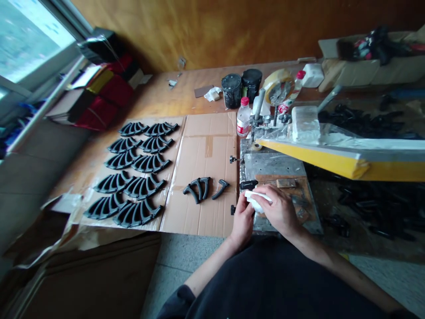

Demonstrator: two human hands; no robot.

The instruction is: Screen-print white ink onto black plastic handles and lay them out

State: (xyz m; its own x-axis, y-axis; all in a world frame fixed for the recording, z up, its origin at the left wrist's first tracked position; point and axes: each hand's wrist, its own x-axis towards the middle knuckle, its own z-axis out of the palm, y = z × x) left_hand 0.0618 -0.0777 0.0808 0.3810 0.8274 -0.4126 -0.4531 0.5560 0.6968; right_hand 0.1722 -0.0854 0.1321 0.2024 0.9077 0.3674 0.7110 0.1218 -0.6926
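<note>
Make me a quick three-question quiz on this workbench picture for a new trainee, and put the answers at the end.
1. True or false: the left hand and right hand both touch the white material.
2. What colour is the cap of the bottle nearest the black tubs? A blue; B red; C green.
3. Fill the gap: the lone curved black part lies on ____.

Key: 1 true; 2 B; 3 cardboard.

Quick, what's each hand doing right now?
Left hand: curled at the white cloth or paper; its grip cannot be told.
Right hand: closed, holding the white cloth or paper.
</note>
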